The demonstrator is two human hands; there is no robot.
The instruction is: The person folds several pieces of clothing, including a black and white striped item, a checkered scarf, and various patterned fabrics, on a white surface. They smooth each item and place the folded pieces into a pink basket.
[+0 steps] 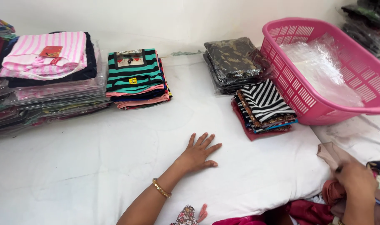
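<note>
Left hand [198, 153] rests flat, fingers spread, on the white sheet [115, 166] while right hand [354, 177] grips cloth [334, 191] at 4 o'clock

Bright, even, soft daylight fills the scene, with the white sheet [115, 166] close to overexposed and only faint shadows under the left hand [197, 155]. Glare shows on the clear plastic wrapping [323, 71] in the pink basket [307, 100] at 2 o'clock. The right hand [357, 179] at 4 o'clock is slightly motion-blurred, and straight lines bow mildly near the edges.
</note>
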